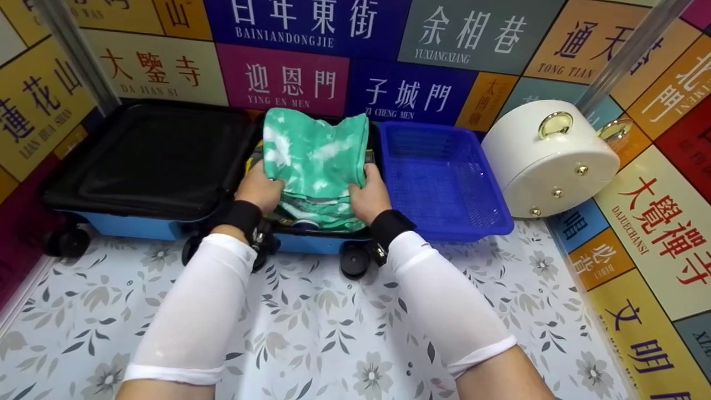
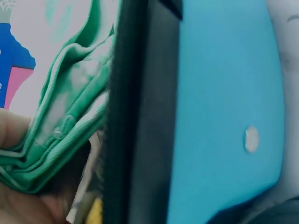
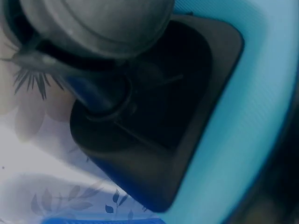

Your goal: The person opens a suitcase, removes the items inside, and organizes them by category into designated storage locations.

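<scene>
Green-and-white cloth (image 1: 319, 147): pinched between thumb and fingers of left hand (image 1: 261, 190) and right hand (image 1: 371, 195) over the open suitcase (image 1: 311, 244), looked light, soft and floppy, best gripped by both folded sides.

1. A blue basket (image 1: 430, 194) with slotted sides stands toward the back edge of the table (image 1: 311, 333), right of its middle; a strip of it also shows at the bottom of the right wrist view.
2. A white rounded case (image 1: 527, 172) sits near the table's back right corner, just beside the basket. It has a gold loop handle (image 1: 540, 126) and three gold studs.
3. The table's white surface is printed with grey flowers and leaves.
4. Colourful panels with Chinese characters and Latin letters cover the back wall (image 1: 233, 83), the left wall (image 1: 22, 91) and the right wall (image 1: 639, 278).
5. Poles (image 1: 72, 55) rise near both back corners.
</scene>
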Action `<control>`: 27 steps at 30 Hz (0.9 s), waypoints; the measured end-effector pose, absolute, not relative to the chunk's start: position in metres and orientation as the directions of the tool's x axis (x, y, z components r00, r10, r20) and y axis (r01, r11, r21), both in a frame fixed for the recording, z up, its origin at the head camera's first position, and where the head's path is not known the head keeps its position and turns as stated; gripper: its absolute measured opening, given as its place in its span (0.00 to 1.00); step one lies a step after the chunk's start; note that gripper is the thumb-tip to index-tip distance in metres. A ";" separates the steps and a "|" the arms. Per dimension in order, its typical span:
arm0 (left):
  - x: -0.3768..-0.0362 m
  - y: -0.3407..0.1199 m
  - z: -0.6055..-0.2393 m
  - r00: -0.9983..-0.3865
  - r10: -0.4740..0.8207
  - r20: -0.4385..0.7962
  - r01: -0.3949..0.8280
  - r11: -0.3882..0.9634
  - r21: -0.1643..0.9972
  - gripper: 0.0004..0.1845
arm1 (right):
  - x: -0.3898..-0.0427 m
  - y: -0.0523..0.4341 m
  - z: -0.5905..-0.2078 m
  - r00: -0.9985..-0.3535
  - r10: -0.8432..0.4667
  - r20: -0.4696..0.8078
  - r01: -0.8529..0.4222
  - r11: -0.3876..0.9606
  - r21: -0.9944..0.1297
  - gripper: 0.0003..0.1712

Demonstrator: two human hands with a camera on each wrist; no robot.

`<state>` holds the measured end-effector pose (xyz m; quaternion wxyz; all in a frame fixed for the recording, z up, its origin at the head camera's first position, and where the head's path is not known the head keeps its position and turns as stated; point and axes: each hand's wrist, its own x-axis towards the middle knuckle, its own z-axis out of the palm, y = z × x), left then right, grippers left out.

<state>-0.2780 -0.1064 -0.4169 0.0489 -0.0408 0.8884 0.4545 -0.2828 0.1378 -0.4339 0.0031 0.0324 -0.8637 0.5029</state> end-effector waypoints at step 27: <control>-0.278 -0.033 -0.393 -0.998 0.042 0.052 0.063 0.350 0.935 0.28 | -0.278 0.210 -0.406 -0.960 0.089 0.267 -0.206 0.426 -0.881 0.23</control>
